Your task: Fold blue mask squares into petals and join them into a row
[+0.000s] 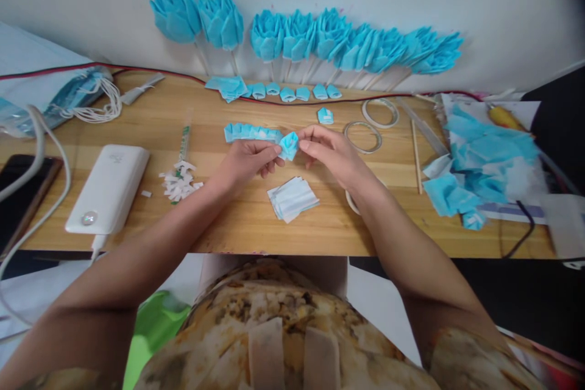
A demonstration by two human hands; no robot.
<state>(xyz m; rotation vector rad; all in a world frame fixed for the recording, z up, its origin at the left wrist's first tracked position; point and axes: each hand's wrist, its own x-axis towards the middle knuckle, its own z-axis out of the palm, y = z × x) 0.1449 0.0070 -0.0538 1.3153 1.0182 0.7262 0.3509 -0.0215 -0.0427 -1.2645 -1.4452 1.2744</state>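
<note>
"What could go wrong?"
"Pinching too hard could crush this folded blue piece (pixel 289 147)."
"Where is it?"
"Beyond the sheet stack (pixel 293 199), its edge pinched in my left hand (pixel 254 157); my right hand (pixel 331 151) curls at the opposite edge, and I can't tell whether it grips."

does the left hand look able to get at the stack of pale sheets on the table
Probably yes: the stack of pale sheets lies close by, nearer the body, and nothing seems to block it, though the left hand holds a folded blue piece.
</note>
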